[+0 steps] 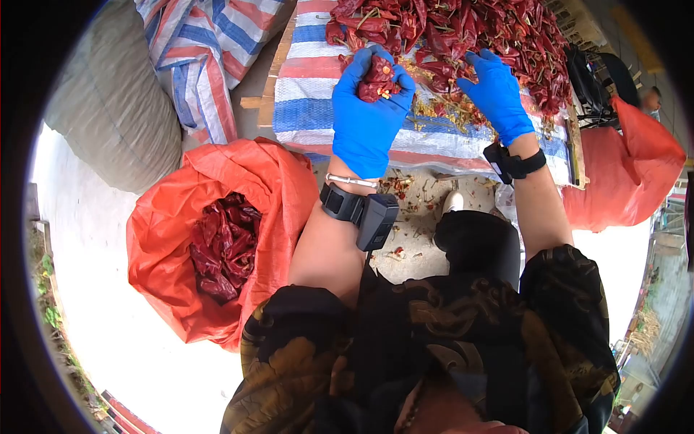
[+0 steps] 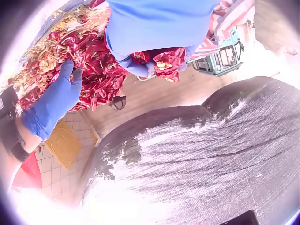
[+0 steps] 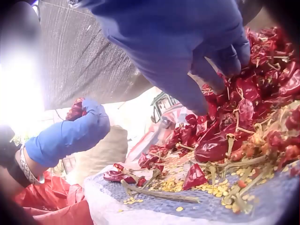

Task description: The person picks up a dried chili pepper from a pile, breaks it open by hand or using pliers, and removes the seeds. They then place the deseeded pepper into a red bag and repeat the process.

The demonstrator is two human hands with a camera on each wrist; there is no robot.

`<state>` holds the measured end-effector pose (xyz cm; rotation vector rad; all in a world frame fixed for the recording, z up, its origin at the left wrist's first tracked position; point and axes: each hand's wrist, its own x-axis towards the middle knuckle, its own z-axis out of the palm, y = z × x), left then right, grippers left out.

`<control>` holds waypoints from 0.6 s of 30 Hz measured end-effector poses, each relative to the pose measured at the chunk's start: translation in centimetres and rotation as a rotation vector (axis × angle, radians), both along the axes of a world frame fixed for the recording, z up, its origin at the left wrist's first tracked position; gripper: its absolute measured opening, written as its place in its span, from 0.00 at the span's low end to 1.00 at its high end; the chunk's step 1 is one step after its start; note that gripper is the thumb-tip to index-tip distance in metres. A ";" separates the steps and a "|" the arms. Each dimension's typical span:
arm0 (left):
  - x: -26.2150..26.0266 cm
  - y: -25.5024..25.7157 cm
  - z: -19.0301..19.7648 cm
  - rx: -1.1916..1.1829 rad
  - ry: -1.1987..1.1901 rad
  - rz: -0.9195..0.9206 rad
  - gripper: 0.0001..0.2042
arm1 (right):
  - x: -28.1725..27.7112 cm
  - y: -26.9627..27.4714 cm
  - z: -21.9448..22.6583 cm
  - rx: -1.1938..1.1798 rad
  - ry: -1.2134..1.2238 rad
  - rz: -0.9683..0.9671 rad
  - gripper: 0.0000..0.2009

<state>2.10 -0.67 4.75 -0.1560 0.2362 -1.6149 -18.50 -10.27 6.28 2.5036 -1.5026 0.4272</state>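
Observation:
My blue-gloved left hand (image 1: 370, 119) grips a few dried red chili peppers (image 1: 379, 78), torn ends showing yellowish seeds. In the left wrist view these chilies (image 2: 169, 63) poke out past the curled fingers. My right hand (image 1: 494, 95), gloved too, is at the near side of a large heap of dried chilies (image 1: 441, 32). Its fingers, in the right wrist view, reach down spread apart with the tips at the heap (image 3: 248, 96), and nothing shows held between them.
Striped woven sheeting (image 1: 307, 112) covers the surface under the heap, with loose seeds (image 3: 215, 187) and stems along its edge. An open red sack (image 1: 155, 239) with chilies inside stands at left, beside a full pale sack (image 1: 116, 101). Another red sack (image 1: 611, 173) is at right.

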 end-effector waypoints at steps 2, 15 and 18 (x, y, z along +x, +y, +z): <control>1.2 0.1 0.0 -0.025 -0.028 0.120 0.09 | 1.2 0.6 0.2 -0.130 -0.086 0.173 0.20; 4.5 0.1 -0.6 0.007 -0.146 0.440 0.11 | 8.9 4.6 -2.3 0.252 -0.006 0.339 0.14; 4.1 0.2 -0.4 0.115 -0.247 0.475 0.10 | 7.8 3.1 -3.2 0.142 -0.321 0.237 0.12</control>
